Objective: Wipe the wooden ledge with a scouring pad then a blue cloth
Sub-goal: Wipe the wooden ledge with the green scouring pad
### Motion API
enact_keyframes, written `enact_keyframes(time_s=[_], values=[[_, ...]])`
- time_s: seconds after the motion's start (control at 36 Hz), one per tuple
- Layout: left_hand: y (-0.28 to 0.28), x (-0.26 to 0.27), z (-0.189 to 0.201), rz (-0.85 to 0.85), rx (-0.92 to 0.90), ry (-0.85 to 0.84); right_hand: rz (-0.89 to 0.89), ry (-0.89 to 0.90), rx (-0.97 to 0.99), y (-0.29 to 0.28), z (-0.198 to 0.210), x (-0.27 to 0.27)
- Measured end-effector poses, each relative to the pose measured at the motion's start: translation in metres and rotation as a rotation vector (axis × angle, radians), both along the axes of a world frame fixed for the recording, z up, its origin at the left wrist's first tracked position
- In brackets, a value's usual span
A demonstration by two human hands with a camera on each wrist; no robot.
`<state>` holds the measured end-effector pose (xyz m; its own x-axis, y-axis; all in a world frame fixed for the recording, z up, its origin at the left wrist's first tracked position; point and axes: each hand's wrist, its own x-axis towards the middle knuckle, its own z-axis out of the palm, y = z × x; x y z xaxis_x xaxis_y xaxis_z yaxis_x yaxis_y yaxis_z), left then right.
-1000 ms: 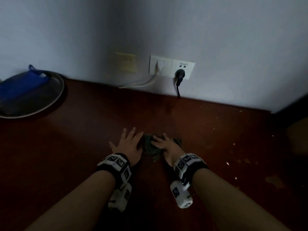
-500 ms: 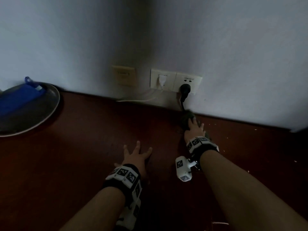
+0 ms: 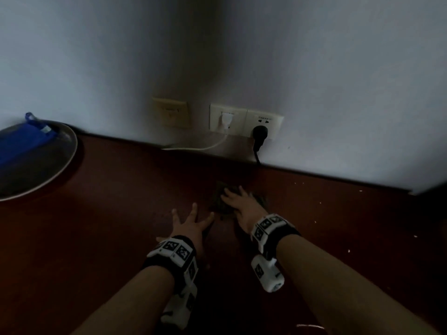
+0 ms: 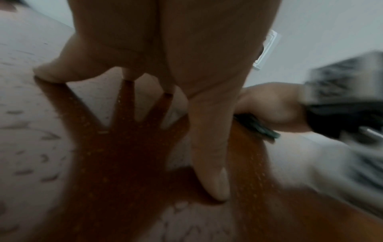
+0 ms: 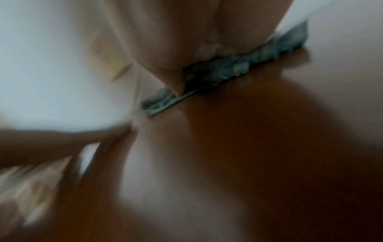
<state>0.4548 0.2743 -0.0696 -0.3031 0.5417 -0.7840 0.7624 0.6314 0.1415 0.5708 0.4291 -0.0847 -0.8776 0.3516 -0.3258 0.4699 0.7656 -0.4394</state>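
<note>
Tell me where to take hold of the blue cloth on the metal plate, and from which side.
Take the blue cloth by its raised corner at the far edge of the plate, coming from above. The cloth lies flat in the shallow plate, so that upstanding bit, which looks like a loop or tag, probably gives the easiest grip.

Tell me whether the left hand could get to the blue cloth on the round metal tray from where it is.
Probably yes: the left hand rests open on the dark wooden ledge, holding nothing, and bare ledge lies between it and the blue cloth on the round metal tray.
</note>
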Motion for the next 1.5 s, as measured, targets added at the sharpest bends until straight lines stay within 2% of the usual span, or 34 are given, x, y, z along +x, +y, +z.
enact_keyframes(time_s=[0.08, 0.19, 0.31, 0.33, 0.36, 0.39, 0.42, 0.44, 0.47, 0.5, 0.56, 0.69, 0.81, 0.89, 0.97, 1.06, 1.25, 1.36, 1.5], values=[[0.002, -0.001, 0.002, -0.022, -0.029, 0.017, 0.081, -0.016, -0.074, -0.002, -0.003, 0.018], [0.013, 0.0, 0.001, -0.035, -0.045, 0.056, 0.321, -0.257, 0.004, 0.0, -0.017, 0.04], [0.031, 0.007, -0.011, -0.13, 0.045, 0.057, 0.393, -0.487, 0.067, 0.012, -0.008, 0.054], [0.036, 0.009, -0.013, -0.135, 0.047, 0.053, 0.349, -0.472, 0.05, 0.018, -0.011, 0.059], [0.04, 0.011, -0.012, -0.125, 0.039, 0.043, 0.24, -0.358, -0.046, 0.019, -0.01, 0.064], [0.043, 0.012, -0.01, -0.109, 0.027, 0.03, 0.113, -0.16, -0.15, 0.019, -0.006, 0.069], [0.045, 0.012, -0.008, -0.095, 0.013, 0.02, -0.077, 0.143, -0.212, 0.018, 0.001, 0.074], [0.047, 0.013, -0.007, -0.087, 0.001, 0.015, -0.381, 0.327, -0.347, 0.02, 0.007, 0.078], [0.047, 0.012, -0.005, -0.087, -0.008, 0.018, -0.621, 0.388, -0.453, 0.025, 0.01, 0.084], [0.047, 0.013, -0.006, -0.084, -0.015, 0.016, -0.756, 0.433, -0.458, 0.034, 0.015, 0.089], [0.049, 0.013, -0.006, -0.077, -0.021, 0.012, -0.901, 0.533, -0.397, 0.06, 0.023, 0.096], [0.053, 0.013, -0.005, -0.098, -0.043, 0.024, -1.139, 0.509, -0.194, 0.113, 0.022, 0.126], [0.053, 0.015, -0.003, -0.069, -0.03, 0.012, -1.259, 0.312, -0.136, 0.137, 0.01, 0.138], [0.053, 0.017, -0.003, -0.074, -0.03, 0.02, -1.134, -0.051, -0.028, 0.136, 0.0, 0.132], [0.054, 0.018, -0.005, -0.09, -0.042, 0.041, -1.041, -0.177, 0.092, 0.126, 0.0, 0.115], [0.055, 0.017, -0.007, -0.08, -0.047, 0.041, -0.913, -0.199, 0.112, 0.117, 0.0, 0.095], [0.052, 0.016, -0.004, -0.073, -0.023, 0.024, -0.37, -0.125, 0.123, 0.073, -0.003, 0.069], [0.051, 0.014, -0.004, -0.067, 0.005, 0.024, -0.162, 0.024, 0.008, 0.051, -0.001, 0.089], [0.053, 0.013, -0.002, -0.052, 0.001, 0.026, 0.028, 0.018, -0.199, 0.043, 0.005, 0.116]])
